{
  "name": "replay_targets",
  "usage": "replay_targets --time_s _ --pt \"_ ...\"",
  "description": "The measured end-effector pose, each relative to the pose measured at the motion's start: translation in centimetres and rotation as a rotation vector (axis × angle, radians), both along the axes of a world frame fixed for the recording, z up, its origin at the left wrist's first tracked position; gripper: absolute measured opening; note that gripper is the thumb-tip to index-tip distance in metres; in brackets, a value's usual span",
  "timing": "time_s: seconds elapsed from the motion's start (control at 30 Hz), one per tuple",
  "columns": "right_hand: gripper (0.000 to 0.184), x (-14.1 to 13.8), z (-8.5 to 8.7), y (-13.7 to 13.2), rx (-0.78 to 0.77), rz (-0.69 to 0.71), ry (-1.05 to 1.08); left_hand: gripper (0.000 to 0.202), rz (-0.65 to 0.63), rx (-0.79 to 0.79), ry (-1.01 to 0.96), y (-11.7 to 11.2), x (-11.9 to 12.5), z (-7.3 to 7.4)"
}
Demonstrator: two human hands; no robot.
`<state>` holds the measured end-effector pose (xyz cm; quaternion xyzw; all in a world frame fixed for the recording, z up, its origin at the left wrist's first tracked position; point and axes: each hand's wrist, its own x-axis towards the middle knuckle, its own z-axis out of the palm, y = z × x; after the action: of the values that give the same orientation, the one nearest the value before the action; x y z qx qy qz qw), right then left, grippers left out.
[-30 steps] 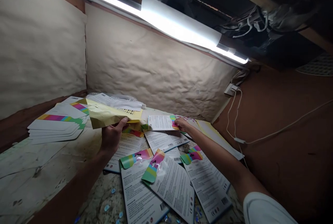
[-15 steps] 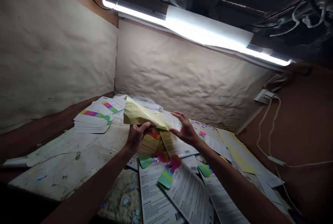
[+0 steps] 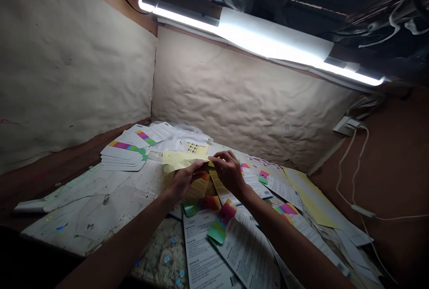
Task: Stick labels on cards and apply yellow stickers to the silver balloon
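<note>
My left hand grips the near edge of a yellow sheet, held nearly flat just above the table. My right hand pinches the same sheet at its right end, fingers curled together. Under both hands lie white printed packaging cards with rainbow-striped tabs, scattered and overlapping. One more yellow-tinted card lies directly below the hands.
A neat stack of white cards with rainbow stripes sits at the far left of the worn table. Yellow sheets lie at the right. Paper-covered walls close the back and left; a white cable hangs at right under a tube light.
My right hand left a card on the table and came over to the yellow sheet. The sheet was raised, then lowered and flattened between both hands. The view shifted left.
</note>
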<state>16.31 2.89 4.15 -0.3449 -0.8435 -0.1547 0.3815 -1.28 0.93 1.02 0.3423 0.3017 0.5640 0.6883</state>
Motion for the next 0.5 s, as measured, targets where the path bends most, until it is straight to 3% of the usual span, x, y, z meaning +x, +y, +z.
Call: replay_targets --time_s 0.2,0.33,0.43,0.5 --pt "0.025 -0.6 0.3 -1.4 -0.152 0.019 0.088 0.028 0.036 0.003 0.078 -0.1 0.3 -0.2" --pt "0.018 -1.2 0.8 -2.6 -0.364 0.067 0.274 0.033 0.178 0.130 0.393 -0.7 0.2 0.2" --pt "0.013 -1.4 1.3 -3.1 -0.424 0.040 0.348 0.027 0.344 0.297 0.604 -1.3 0.0 0.7" --pt "0.012 -1.4 1.7 -3.3 -0.459 0.010 0.368 0.024 0.363 0.361 0.662 -1.6 -0.1 1.1"
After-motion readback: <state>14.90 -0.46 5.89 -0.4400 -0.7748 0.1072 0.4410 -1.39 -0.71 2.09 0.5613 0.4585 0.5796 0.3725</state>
